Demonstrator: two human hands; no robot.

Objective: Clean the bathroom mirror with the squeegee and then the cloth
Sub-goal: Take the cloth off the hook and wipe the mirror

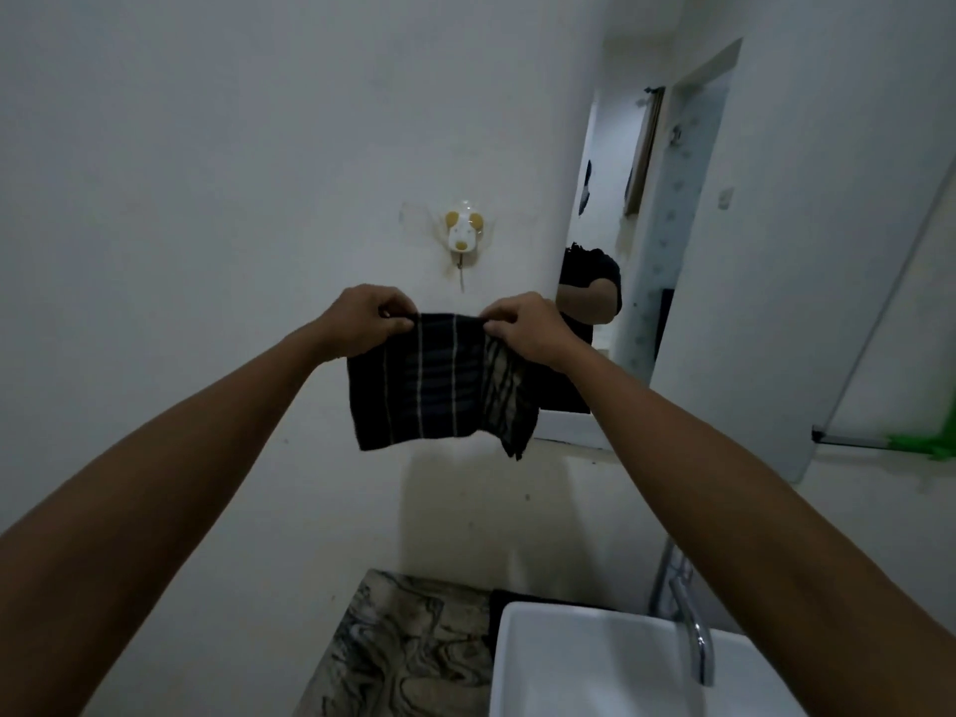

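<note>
A dark cloth with thin pale stripes hangs in front of the white wall, held by its top edge. My left hand pinches the cloth's upper left corner and my right hand pinches its upper right corner. The cloth hangs just below a dog-shaped wall hook. The bathroom mirror is on the wall to the right, seen at a steep angle, and reflects a person's arm and dark shirt. No squeegee is clearly visible.
A white basin with a chrome tap sits at the bottom right, beside a marbled countertop. Something green shows at the right edge near the mirror's lower corner.
</note>
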